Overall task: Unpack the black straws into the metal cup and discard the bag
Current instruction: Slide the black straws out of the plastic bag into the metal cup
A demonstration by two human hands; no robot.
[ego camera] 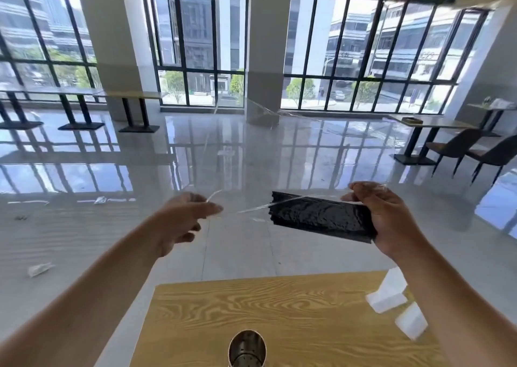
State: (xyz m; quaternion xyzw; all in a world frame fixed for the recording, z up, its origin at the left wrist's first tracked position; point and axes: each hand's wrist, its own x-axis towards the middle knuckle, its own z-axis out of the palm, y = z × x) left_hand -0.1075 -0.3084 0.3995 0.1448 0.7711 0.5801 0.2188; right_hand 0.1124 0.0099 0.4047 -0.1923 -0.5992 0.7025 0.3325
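Observation:
A bundle of black straws (319, 217) in a clear plastic bag lies level in the air above the floor, beyond the table. My right hand (389, 218) grips its right end. My left hand (184, 215) pinches a stretched strip of the clear bag (251, 209) that runs from the bundle's left end. The metal cup (247, 348) stands upright at the near edge of the wooden table (307, 310), below both hands, and I see nothing in it.
White paper pieces (389, 296) lie at the table's right side. Scraps of litter (37, 268) are scattered on the glossy floor at left. Dark chairs (475, 151) and another table stand at the right; long tables line the windows at left.

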